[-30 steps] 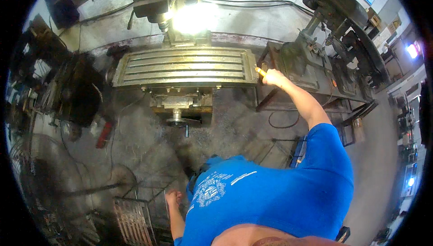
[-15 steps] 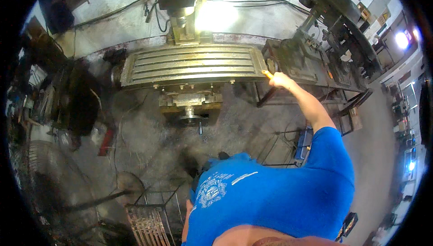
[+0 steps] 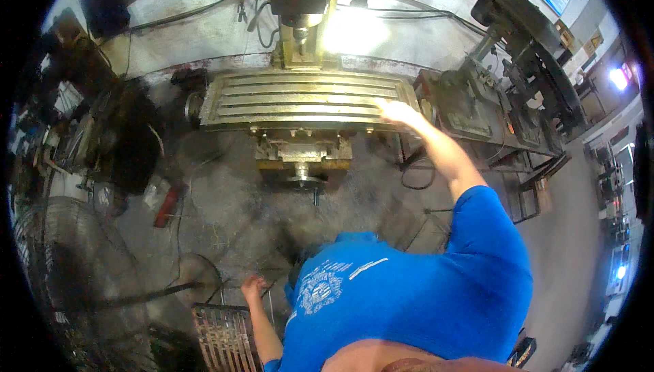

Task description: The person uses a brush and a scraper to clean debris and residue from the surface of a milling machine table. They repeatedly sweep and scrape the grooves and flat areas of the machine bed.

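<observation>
Mostly, the slotted metal table [image 3: 300,100] lies left of the right hand [image 3: 398,110], whose grip I cannot tell.

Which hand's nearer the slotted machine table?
Right: the right hand is over the right end of the slotted machine table, contact unclear; the left hand is well short of it, near the slatted frame.

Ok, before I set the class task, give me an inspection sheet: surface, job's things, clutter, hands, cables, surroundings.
Surface: metal table, long slots, brightly lit.
Job's things: spindle behind the table; handwheel below its front.
Clutter: red object on the floor, left.
Hands: right at the table's right end, contact and grip unclear; left near the slatted seat, nothing seen in it.
Cables: along the wall.
Surroundings: fan left, dark machine right.
</observation>
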A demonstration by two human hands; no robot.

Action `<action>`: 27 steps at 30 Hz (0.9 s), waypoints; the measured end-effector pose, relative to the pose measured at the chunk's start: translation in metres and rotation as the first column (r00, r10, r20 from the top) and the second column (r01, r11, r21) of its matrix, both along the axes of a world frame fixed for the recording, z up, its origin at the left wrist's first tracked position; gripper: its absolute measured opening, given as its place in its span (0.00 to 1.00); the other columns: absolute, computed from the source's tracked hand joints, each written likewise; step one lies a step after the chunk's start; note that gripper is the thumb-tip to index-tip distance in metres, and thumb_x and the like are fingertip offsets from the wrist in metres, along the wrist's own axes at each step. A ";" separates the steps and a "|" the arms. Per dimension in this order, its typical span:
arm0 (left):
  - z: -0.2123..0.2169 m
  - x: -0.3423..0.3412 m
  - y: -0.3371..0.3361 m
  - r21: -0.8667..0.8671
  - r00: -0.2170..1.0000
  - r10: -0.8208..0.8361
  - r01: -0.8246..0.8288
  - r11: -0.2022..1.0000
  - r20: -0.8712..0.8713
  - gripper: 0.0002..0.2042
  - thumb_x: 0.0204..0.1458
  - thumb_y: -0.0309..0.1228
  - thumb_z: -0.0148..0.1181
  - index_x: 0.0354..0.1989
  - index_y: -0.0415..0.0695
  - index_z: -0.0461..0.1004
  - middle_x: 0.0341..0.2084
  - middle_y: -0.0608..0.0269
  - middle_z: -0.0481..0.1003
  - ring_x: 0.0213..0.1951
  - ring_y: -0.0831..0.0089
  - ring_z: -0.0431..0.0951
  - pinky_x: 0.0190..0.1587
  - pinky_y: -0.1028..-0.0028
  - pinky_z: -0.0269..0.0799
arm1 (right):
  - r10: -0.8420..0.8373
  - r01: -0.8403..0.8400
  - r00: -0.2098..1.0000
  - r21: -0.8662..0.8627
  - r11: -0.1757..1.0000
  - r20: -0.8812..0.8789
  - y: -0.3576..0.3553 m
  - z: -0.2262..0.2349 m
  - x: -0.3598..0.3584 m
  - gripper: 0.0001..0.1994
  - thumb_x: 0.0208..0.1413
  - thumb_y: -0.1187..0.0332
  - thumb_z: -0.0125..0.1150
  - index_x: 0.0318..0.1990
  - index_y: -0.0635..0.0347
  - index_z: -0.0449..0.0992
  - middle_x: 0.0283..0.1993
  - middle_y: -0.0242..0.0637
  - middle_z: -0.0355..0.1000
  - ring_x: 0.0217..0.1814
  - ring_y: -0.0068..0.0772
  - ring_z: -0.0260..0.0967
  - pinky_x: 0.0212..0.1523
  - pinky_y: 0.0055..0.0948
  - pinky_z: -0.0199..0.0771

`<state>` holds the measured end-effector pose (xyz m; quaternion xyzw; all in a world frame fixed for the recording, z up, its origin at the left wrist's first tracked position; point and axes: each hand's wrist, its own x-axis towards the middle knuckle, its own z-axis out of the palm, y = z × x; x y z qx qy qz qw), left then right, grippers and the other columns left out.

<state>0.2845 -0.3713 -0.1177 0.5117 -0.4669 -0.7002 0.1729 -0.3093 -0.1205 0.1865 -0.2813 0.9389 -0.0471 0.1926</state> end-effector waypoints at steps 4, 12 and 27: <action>-0.047 0.050 0.034 0.191 1.000 -0.006 0.007 0.982 -0.005 0.08 0.41 0.23 0.50 0.30 0.32 0.70 0.20 0.52 0.73 0.17 0.68 0.73 0.14 0.79 0.64 | -0.593 0.594 0.745 0.101 0.798 0.304 0.108 -0.014 -0.084 0.09 0.46 0.68 0.47 0.34 0.61 0.65 0.12 0.38 0.58 0.10 0.32 0.57 0.14 0.36 0.63; -0.034 0.044 0.039 0.301 0.926 -0.054 -0.066 0.951 0.373 0.13 0.43 0.23 0.49 0.39 0.32 0.66 0.22 0.51 0.73 0.15 0.69 0.72 0.10 0.79 0.59 | -0.263 0.373 0.798 -0.102 0.922 0.542 0.026 -0.007 -0.096 0.12 0.51 0.60 0.43 0.22 0.57 0.62 0.13 0.35 0.59 0.14 0.35 0.66 0.08 0.30 0.58; -0.010 0.038 0.070 0.102 0.965 0.054 -0.082 0.991 0.257 0.10 0.47 0.26 0.49 0.36 0.33 0.68 0.21 0.55 0.74 0.19 0.71 0.73 0.16 0.78 0.64 | -0.066 0.122 0.921 -0.123 0.985 0.385 -0.125 -0.002 -0.064 0.22 0.54 0.45 0.37 0.31 0.54 0.68 0.16 0.32 0.62 0.15 0.27 0.60 0.19 0.29 0.66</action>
